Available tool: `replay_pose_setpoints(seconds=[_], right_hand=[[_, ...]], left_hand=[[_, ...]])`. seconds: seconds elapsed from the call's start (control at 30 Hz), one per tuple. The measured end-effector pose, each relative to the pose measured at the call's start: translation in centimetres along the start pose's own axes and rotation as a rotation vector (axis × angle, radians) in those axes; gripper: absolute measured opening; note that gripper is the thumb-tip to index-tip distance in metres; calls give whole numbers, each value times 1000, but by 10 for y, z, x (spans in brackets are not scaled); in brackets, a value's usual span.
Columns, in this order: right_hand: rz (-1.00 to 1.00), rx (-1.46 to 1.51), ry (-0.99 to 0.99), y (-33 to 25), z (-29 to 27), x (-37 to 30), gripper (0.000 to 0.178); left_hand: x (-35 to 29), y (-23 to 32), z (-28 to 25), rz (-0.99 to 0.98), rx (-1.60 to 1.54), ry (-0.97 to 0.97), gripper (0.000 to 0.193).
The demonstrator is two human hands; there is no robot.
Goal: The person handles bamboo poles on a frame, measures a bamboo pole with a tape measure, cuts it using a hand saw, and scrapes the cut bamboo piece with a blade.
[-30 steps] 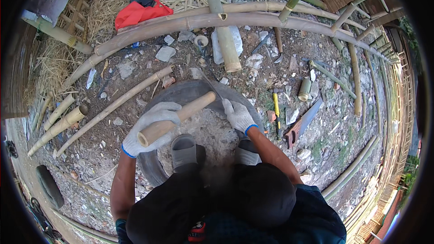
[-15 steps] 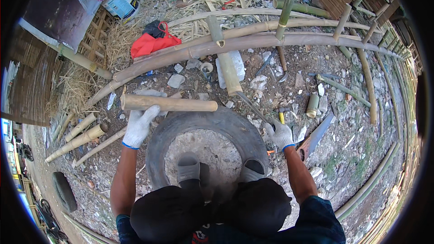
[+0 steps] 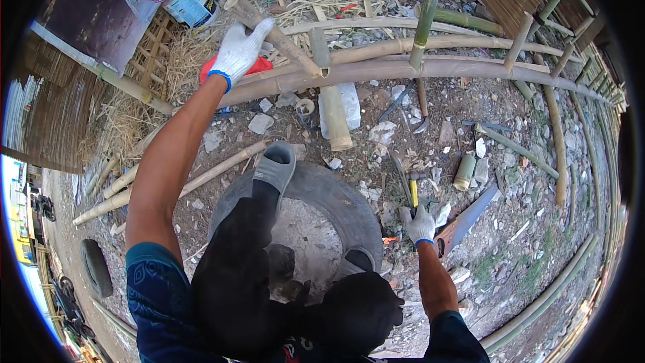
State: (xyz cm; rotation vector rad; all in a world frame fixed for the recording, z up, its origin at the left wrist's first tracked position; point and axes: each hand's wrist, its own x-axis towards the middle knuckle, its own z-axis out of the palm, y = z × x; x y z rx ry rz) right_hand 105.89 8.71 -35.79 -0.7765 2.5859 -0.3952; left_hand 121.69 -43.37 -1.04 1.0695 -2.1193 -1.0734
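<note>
My left hand [image 3: 240, 52], in a white glove, is stretched far forward and closed on a short bamboo length [image 3: 290, 48]. That piece slants above the long horizontal bamboo pole [image 3: 376, 70], beside a red bag [image 3: 259, 65] partly covered by my hand. Low on the right, my gloved right hand [image 3: 419, 224] is closed at the near end of a long-bladed knife [image 3: 402, 178]. A hammer [image 3: 414, 193] with a yellow handle lies right at its fingertips; whether they touch it I cannot tell.
A tire [image 3: 346, 198] lies under my feet, my left shoe [image 3: 275, 163] at its far rim. A handsaw [image 3: 467, 218] rests right of my right hand. A bamboo stub [image 3: 465, 172], a bamboo tube [image 3: 334, 121] and stones are scattered around. Upright bamboo posts [image 3: 424, 27] rise from the pole.
My left hand has carried the bamboo length forward from above the tire to the long pole. My right hand has drawn back with the knife toward the hammer. My left foot has moved forward.
</note>
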Motion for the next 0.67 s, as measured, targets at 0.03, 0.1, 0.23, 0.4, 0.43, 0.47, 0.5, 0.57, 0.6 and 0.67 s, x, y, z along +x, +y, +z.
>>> replay_pose_setpoints(seconds=[0.03, 0.1, 0.23, 0.4, 0.43, 0.47, 0.5, 0.57, 0.6, 0.67], right_hand=[[18, 17, 31, 7, 2, 0, 52], [55, 59, 41, -4, 3, 4, 51], [101, 75, 3, -23, -6, 9, 51], [159, 22, -120, -44, -40, 19, 49], [177, 18, -118, -49, -46, 22, 49], [159, 26, -100, -55, -52, 24, 48], [151, 26, -82, -58, -58, 25, 46], [136, 3, -56, -69, -75, 28, 45], [94, -9, -38, -75, -79, 31, 44], [161, -36, -74, -87, -86, 37, 47]], left_hand=[[4, -2, 13, 20, -9, 55, 59], [26, -20, 23, 22, 7, 44, 58], [71, -52, 46, -3, 73, -31, 64], [120, -58, 63, 88, 180, -51, 60], [129, -56, 62, 54, 254, -117, 61], [135, -55, 60, 61, 249, -130, 61], [138, -58, 64, 109, 269, -134, 61], [139, -54, 68, 174, 316, -197, 62], [141, -55, 70, 184, 305, -214, 62], [145, -59, 73, 286, 304, -201, 72]])
